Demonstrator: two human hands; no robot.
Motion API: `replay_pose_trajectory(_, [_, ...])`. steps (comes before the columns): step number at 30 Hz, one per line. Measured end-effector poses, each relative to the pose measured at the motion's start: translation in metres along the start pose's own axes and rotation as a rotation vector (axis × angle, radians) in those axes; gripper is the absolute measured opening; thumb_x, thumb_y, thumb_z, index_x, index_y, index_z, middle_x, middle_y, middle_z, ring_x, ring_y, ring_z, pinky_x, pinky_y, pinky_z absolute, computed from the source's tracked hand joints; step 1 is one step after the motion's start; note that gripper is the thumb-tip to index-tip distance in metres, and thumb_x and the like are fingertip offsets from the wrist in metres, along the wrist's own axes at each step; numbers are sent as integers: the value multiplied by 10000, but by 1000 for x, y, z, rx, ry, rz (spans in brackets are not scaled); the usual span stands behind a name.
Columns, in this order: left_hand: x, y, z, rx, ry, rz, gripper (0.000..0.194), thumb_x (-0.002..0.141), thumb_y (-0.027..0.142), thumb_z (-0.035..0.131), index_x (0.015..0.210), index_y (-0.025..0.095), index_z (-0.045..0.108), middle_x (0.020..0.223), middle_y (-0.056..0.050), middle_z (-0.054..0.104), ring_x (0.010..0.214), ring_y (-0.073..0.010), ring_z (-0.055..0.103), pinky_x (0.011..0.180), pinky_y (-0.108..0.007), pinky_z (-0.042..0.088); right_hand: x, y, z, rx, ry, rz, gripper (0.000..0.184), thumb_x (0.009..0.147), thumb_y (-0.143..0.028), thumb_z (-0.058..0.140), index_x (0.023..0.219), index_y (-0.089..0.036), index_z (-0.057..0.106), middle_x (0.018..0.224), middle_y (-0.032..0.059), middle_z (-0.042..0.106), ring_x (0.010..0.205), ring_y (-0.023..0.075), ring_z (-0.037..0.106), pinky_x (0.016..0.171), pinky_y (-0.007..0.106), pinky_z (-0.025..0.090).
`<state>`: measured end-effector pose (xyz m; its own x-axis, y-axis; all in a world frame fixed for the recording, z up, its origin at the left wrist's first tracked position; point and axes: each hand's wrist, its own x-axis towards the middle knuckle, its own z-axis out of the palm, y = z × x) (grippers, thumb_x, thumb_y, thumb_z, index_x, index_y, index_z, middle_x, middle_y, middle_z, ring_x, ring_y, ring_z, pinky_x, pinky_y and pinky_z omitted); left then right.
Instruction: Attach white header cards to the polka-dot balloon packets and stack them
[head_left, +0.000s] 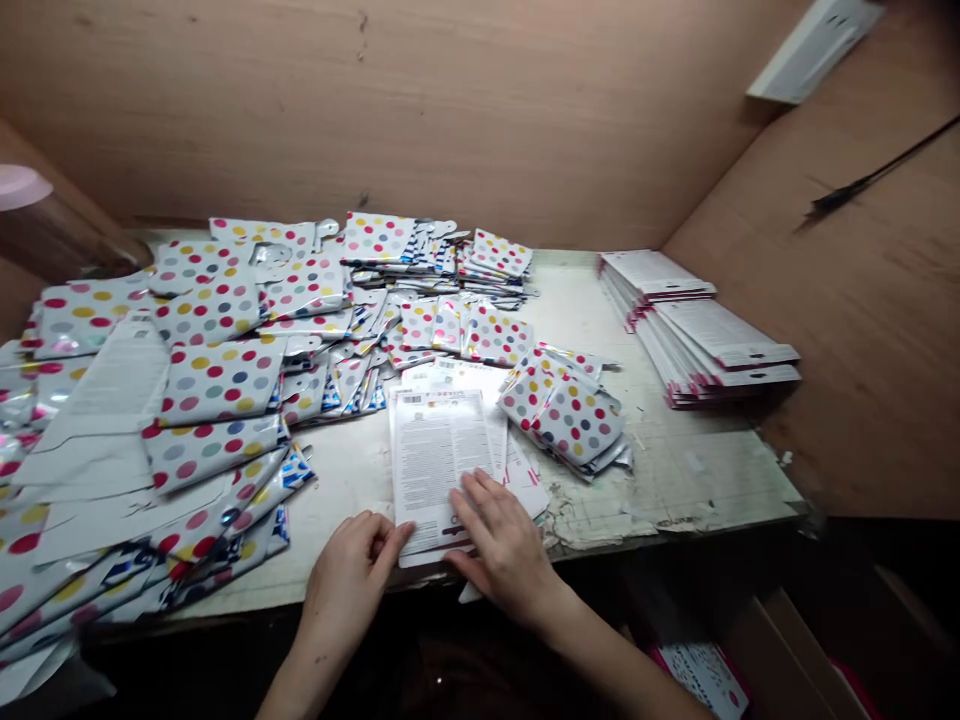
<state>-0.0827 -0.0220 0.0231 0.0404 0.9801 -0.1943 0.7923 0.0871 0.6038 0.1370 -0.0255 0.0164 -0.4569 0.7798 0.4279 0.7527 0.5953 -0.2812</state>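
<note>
Head view: printed card (431,460) under my spread right hand (504,545); left hand (352,565) half-curled at its near-left corner, grip unclear; uneven pressure, I judge, could skew the sheets (487,380) beneath.

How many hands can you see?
2. The bare left hand is at the near left edge of the white printed paper cards; the bare right hand is over their near right part.

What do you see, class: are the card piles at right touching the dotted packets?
Apart: the head view shows bare tabletop between the card piles and dotted packets.
</note>
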Motion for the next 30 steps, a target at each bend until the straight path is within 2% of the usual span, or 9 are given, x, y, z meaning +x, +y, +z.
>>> replay_pose_trajectory(6, [-8, 6, -31, 32, 26, -117, 520, 757, 711, 467, 568, 228, 497, 549, 9, 522, 560, -188, 505, 576, -297, 371, 33, -16, 21, -61, -71, -155, 515, 912, -250, 517, 1358, -1, 455, 1403, 245, 478, 1354, 367, 381, 1058, 494, 437])
replay_pose_trajectory(11, [-2, 22, -36, -354, -37, -39, 486, 832, 667, 399, 687, 223, 532, 704, -13, 553, 690, -201, 535, 675, -295, 460, 45, -6, -10, -111, 207, -269, 380, 929, -98, 414, 1268, 27, 532, 1232, 237, 625, 1266, 324, 511, 1005, 463, 499])
replay_pose_trajectory(14, [18, 28, -14, -192, 244, -82, 674, 787, 736, 355, 1051, 170, 607, 995, -103, 559, 912, -291, 539, 859, -428, 464, 37, 56, -72, -104, 392, -253, 403, 939, -94, 382, 1316, -26, 507, 1212, 187, 652, 1263, 261, 525, 1029, 439, 487])
replay_pose_trajectory(16, [31, 30, 6, 114, 374, -108, 912, 701, 778, 441, 1286, 81, 510, 1115, -170, 498, 1029, -371, 484, 931, -517, 415, 22, 122, -116, -263, 459, -85, 412, 919, -69, 416, 1304, -128, 549, 1226, 127, 656, 1238, 238, 549, 1055, 456, 455])
replay_pose_trajectory(20, [45, 30, 25, 283, 325, -84, 899, 748, 695, 497, 1357, 37, 434, 1059, -170, 529, 995, -372, 507, 882, -493, 447, -16, 260, -178, -514, 426, 304, 371, 947, -136, 339, 1067, -136, 690, 1143, 150, 688, 1142, 250, 607, 1049, 523, 411])
replay_pose_trajectory(23, [44, 27, 17, 245, 330, -98, 759, 766, 644, 523, 1250, 59, 505, 1051, -178, 565, 1013, -380, 533, 871, -490, 457, -31, 320, -197, -504, 348, 415, 403, 925, -151, 321, 920, -117, 723, 1027, 187, 706, 1047, 260, 638, 964, 512, 440])
replay_pose_trajectory(26, [38, 26, 3, 70, 325, -217, 599, 747, 609, 577, 1098, 126, 525, 1009, -175, 615, 967, -388, 592, 833, -521, 473, -26, 312, -194, -502, 344, 480, 386, 910, -167, 350, 1020, -63, 705, 1159, 286, 624, 1225, 334, 514, 935, 543, 391])
replay_pose_trajectory(28, [33, 29, -3, -274, 328, -290, 523, 749, 586, 609, 1057, 182, 481, 977, -135, 655, 878, -340, 651, 788, -500, 506, -17, 264, -173, -417, 382, 511, 369, 899, -211, 426, 1148, -65, 656, 1284, 303, 537, 1294, 372, 432, 950, 549, 375])
replay_pose_trajectory(30, [26, 36, -2, -705, 349, -274, 500, 749, 530, 663, 1073, 225, 435, 989, -84, 681, 845, -273, 686, 769, -442, 540, -7, 187, -140, -77, 403, 573, 366, 880, -287, 525, 1196, -130, 623, 1256, 239, 567, 1153, 333, 560, 878, 468, 473])
